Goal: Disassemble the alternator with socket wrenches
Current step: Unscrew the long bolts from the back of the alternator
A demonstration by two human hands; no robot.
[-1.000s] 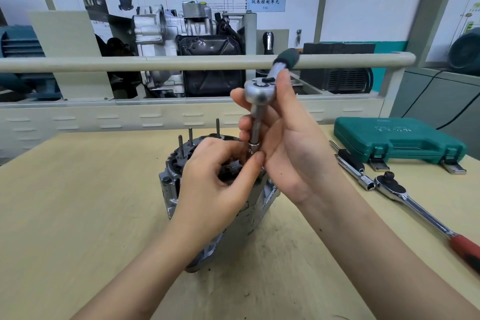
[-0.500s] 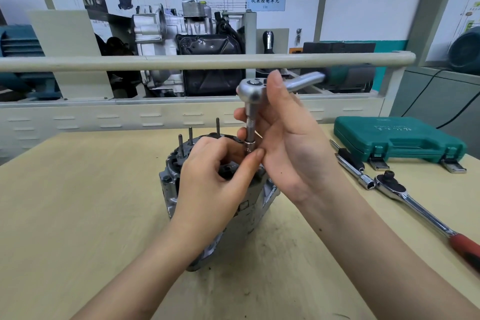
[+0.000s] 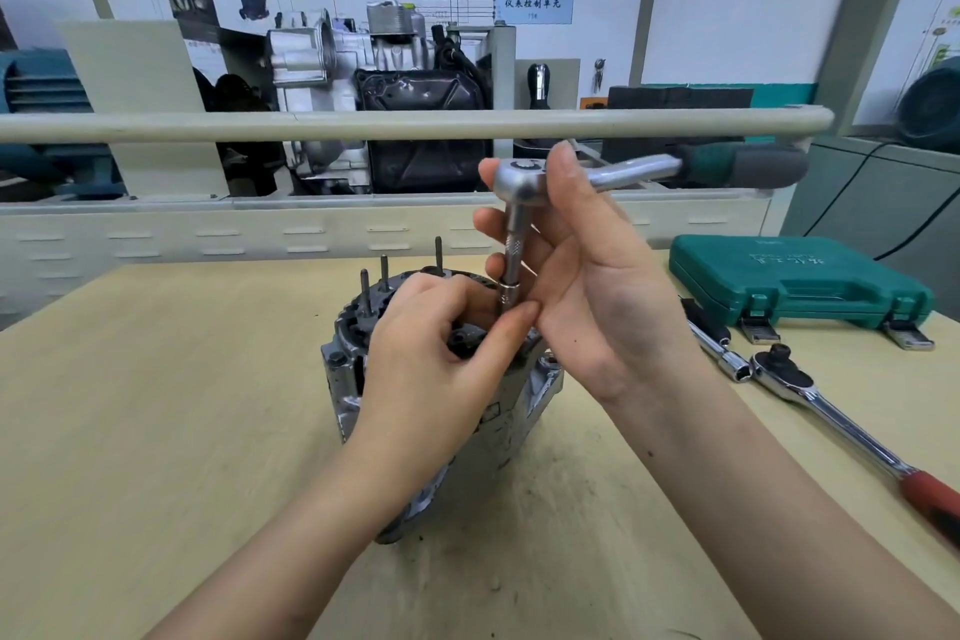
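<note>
A wooden table (image 3: 156, 405) fills the lower frame, with the alternator (image 3: 358, 379) standing at its centre. At right, a closed green tool case (image 3: 800, 278) hides its contents. The right hand (image 3: 587, 286) grips a green-handled ratchet (image 3: 644, 169) by its head and extension; the left hand (image 3: 436, 369) pinches the socket (image 3: 506, 301) atop the alternator. A red-handled ratchet (image 3: 841, 426) lies at lower right.

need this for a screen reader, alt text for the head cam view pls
A person's right hand holds a green-handled ratchet wrench upright over an alternator on a wooden table, while the left hand pinches its socket end. A second ratchet and green tool case lie to the right.
</note>
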